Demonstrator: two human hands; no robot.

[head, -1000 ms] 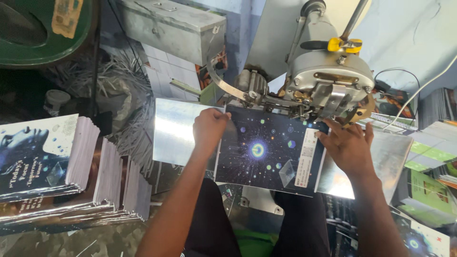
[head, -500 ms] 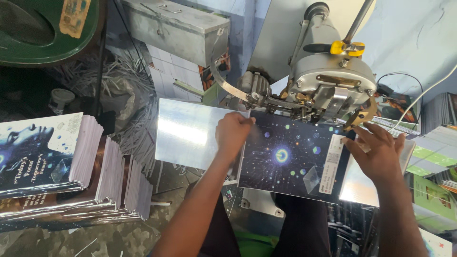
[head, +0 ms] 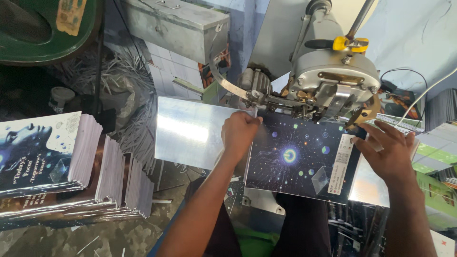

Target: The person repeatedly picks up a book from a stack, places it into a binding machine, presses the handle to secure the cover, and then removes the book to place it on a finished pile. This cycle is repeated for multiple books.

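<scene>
A thin, flat rectangular booklet with a glossy dark cover printed with a starry pattern and a glowing ring is laid on a shiny, mirror-bright metal work plate. Its far edge is tucked under the head of a grey cast-metal machine. The booklet's long axis is set roughly left to right, tilted slightly so that the right end sits lower; a white label strip is carried along the right short edge, which points toward the right hand.

The booklet's upper left corner is gripped by the left hand, the fingers curled shut over the edge close beside the machine's head. The right edge is touched by the right hand, fingers spread and laid flat; whether anything is actually pinched there cannot be told.

The machine is rounded, dull silver, with a yellow clamp-like part on top and a curved metal band at its left. To the left, a stack of similar thin booklets with dark blue covers and pale page edges is seen, fanned in steps. A grey metal box stands beyond the plate.
</scene>
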